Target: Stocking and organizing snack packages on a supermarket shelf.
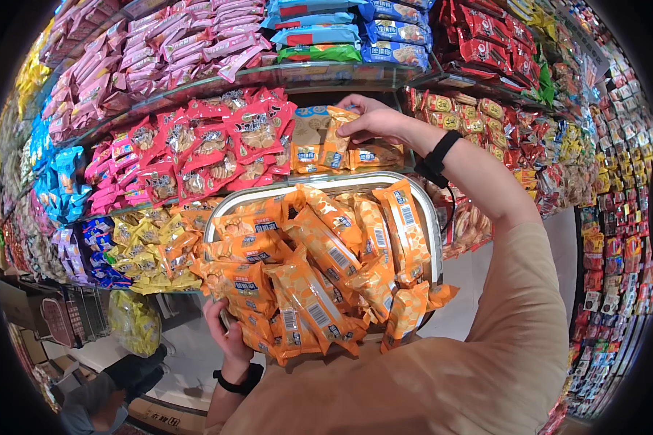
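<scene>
My right hand [367, 120] grips an upright orange snack packet [336, 138] at a shelf compartment, with its lower end between two orange packets [374, 156] that lie flat there. Behind them stands a cardboard panel. A white-rimmed basket [434, 228] rests against my body, heaped with orange snack packets [318, 266]. My left hand [229, 331] is at the basket's lower left side, its fingers partly hidden by the rim and packets; it seems to support the basket.
Red-pink cracker bags [256, 128] fill the shelf left of the compartment. Above runs a glass shelf edge [348, 69] with blue packets [394, 32] on it. Yellow packets [158, 234] lie lower left. Another person [106, 397] is at bottom left, near a wire cart [79, 315].
</scene>
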Available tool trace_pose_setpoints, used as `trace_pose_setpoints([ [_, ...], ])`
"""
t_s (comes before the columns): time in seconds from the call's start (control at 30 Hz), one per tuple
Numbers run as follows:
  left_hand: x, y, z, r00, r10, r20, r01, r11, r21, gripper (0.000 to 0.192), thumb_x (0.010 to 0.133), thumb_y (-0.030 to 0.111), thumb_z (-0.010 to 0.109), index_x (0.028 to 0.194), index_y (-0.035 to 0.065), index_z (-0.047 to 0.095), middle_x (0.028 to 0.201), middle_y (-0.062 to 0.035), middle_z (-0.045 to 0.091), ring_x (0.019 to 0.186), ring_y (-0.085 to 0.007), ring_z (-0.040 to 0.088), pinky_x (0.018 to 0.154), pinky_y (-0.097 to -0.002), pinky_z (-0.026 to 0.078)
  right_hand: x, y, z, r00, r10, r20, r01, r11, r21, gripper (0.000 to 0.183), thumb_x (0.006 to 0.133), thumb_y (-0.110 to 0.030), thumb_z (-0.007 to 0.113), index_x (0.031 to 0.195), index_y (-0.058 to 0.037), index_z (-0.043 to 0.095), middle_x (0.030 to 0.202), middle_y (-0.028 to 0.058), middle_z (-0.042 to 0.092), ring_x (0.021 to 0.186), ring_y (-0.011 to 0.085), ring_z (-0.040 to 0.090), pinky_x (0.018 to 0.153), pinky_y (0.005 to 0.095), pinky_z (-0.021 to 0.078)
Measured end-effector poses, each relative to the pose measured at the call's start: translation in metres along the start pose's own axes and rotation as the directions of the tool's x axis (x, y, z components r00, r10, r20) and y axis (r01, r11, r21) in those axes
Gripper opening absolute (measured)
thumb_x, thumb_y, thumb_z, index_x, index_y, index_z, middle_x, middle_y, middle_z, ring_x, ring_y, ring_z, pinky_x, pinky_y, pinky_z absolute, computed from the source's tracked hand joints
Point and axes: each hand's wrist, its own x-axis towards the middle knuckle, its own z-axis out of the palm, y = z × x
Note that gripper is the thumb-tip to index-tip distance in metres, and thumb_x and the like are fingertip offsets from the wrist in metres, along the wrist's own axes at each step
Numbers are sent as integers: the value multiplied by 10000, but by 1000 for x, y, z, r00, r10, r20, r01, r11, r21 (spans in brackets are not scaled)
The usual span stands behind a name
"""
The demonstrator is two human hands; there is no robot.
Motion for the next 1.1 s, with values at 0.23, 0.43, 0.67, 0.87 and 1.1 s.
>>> trace_pose_setpoints([
  [0.23, 2, 6, 1, 1000, -20, 17, 20, 1000, -2, 545, 929, 439, 512, 1252, 4, 449, 1322, -148, 414, 1234, -258, 443, 1062, -402, 333, 0, 11, -21, 996, -38, -82, 36, 999, -28, 267, 817, -111, 752, 996, -94, 555, 865, 3, 596, 723, 89, 614, 600, 227, 519],
  [0.43, -3, 1, -2, 999, -32, 18, 33, 998, -47, 578, 927, 476, 525, 1253, 5, 446, 1335, -162, 408, 1253, -277, 437, 1067, -415, 331, 0, 22, -54, 992, 22, -125, -56, 960, -273, 281, 807, -99, 783, 806, -112, 502, 759, -27, 564, 671, 69, 523, 569, 238, 399],
  [0.67, -1, 2, -3, 999, -13, 32, 13, 1000, -10, 593, 923, 491, 518, 1246, -1, 450, 1334, -169, 407, 1247, -280, 439, 1066, -417, 328, 36, 58, -78, 909, -340, -241, -66, 454, -889, 221, 859, -191, 683, 1012, -49, 607, 878, 119, 659, 813, 291, 649, 726, 373, 509],
  [0.87, -3, 0, 0, 1000, -17, 14, 18, 1000, -21, 588, 924, 486, 510, 1242, -5, 450, 1318, -163, 416, 1240, -275, 437, 1066, -415, 321, 19, 17, 8, 934, -353, 60, 150, 235, -960, 350, 861, -318, 632, 1061, -32, 661, 1128, 147, 627, 1111, 337, 570, 928, 448, 493],
  [1.1, 1, 6, 1, 1000, 4, 16, -4, 1000, 1, 576, 936, 481, 520, 1221, -16, 454, 1280, -168, 407, 1178, -269, 461, 1030, -412, 352, 54, 37, 31, 905, -275, 324, 369, 130, -920, 388, 810, -342, 731, 1080, -77, 646, 1098, 131, 643, 1073, 337, 586, 902, 443, 491],
])
